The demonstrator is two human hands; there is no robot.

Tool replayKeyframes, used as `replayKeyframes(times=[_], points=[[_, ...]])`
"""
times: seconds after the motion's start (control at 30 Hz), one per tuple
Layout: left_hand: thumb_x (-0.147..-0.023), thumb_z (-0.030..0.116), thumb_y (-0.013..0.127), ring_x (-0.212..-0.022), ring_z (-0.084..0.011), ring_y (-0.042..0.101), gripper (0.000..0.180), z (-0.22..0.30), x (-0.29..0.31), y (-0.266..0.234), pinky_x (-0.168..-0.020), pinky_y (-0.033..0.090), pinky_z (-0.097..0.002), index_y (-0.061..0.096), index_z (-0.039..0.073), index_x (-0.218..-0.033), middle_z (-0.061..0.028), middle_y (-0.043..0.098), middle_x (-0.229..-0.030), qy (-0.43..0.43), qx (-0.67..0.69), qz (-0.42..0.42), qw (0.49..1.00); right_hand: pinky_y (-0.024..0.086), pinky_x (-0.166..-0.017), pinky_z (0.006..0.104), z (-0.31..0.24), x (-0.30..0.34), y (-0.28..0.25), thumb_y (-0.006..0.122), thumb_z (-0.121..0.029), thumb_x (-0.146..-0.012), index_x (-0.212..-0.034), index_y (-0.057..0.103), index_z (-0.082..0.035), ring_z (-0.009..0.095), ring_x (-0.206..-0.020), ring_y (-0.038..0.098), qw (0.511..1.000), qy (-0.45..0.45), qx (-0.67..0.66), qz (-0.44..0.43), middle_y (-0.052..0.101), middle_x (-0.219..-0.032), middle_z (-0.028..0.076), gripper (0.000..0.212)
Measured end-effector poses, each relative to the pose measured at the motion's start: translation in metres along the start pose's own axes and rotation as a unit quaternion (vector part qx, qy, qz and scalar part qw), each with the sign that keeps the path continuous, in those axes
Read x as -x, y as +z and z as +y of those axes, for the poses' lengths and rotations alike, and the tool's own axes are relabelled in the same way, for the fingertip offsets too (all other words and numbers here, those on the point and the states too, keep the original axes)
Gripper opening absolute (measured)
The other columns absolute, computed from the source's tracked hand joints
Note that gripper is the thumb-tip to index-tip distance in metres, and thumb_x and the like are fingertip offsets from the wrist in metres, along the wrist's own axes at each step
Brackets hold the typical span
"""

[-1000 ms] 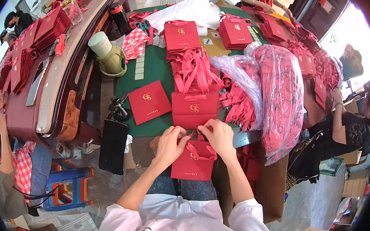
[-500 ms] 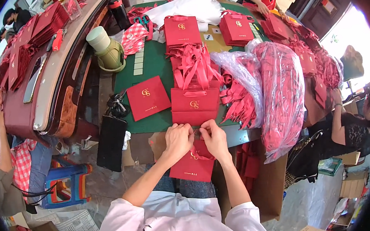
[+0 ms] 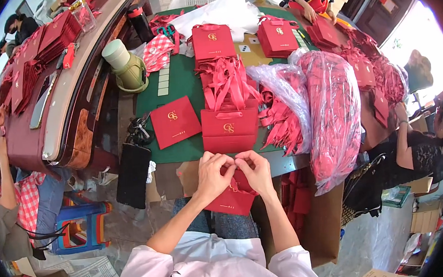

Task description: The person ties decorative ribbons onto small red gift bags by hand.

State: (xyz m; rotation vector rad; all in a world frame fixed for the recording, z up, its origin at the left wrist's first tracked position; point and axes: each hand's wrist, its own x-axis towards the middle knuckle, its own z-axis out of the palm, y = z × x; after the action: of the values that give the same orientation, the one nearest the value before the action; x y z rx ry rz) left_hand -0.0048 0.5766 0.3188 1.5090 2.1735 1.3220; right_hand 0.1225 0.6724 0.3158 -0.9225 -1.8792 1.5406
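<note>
A small red paper gift bag (image 3: pixel 232 204) with gold print hangs at the table's near edge, above my lap. My left hand (image 3: pixel 215 176) and my right hand (image 3: pixel 254 173) meet above it, thumbs and forefingers pinched together. They seem to hold the bag's red ribbon, which is mostly hidden by the fingers. Just beyond my knuckles stands another red gift bag (image 3: pixel 229 130). Behind it lies a heap of loose red ribbons (image 3: pixel 227 83). To the left, a red gift bag (image 3: pixel 175 122) lies flat on the green table top (image 3: pixel 151 100).
Plastic-wrapped red ribbon bundles (image 3: pixel 334 114) lie at right, above an open cardboard box (image 3: pixel 324 224). A black pouch (image 3: pixel 133 174) hangs at the left edge near a green flask (image 3: pixel 127 68). More bag stacks (image 3: pixel 213 41) stand behind; other people work around the tables.
My hands have come closer together, their fingertips now meeting and lifted slightly. The bag below them shows less, and the whole view has shifted slightly.
</note>
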Motion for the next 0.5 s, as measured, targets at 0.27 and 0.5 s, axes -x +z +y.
replayKeyframes(times=[0.27, 0.5], points=[[-0.08, 0.018, 0.08, -0.106, -0.0312, 0.064, 0.06, -0.013, 0.02, -0.022, -0.09, 0.051, -0.0414, 0.052, 0.005, -0.131, -0.0162, 0.066, -0.111, -0.041, 0.172, -0.031, 0.984, 0.045, -0.069, 0.0205, -0.007, 0.0, -0.028, 0.063, -0.007, -0.097, -0.102, 0.064, -0.002, 0.004, -0.076, 0.057, 0.984, 0.038, -0.172, 0.016, 0.063, -0.085, -0.003, 0.007], [-0.085, 0.022, 0.076, -0.1, -0.0423, 0.067, 0.052, 0.003, 0.042, -0.032, -0.082, 0.054, -0.0456, 0.046, 0.001, -0.122, -0.0238, 0.069, -0.103, -0.056, 0.198, -0.196, 0.959, 0.042, -0.067, 0.0206, 0.01, -0.029, -0.038, 0.063, -0.013, -0.098, -0.102, 0.065, -0.004, 0.003, -0.074, 0.053, 0.985, -0.01, -0.126, 0.115, 0.062, -0.085, -0.005, 0.01]])
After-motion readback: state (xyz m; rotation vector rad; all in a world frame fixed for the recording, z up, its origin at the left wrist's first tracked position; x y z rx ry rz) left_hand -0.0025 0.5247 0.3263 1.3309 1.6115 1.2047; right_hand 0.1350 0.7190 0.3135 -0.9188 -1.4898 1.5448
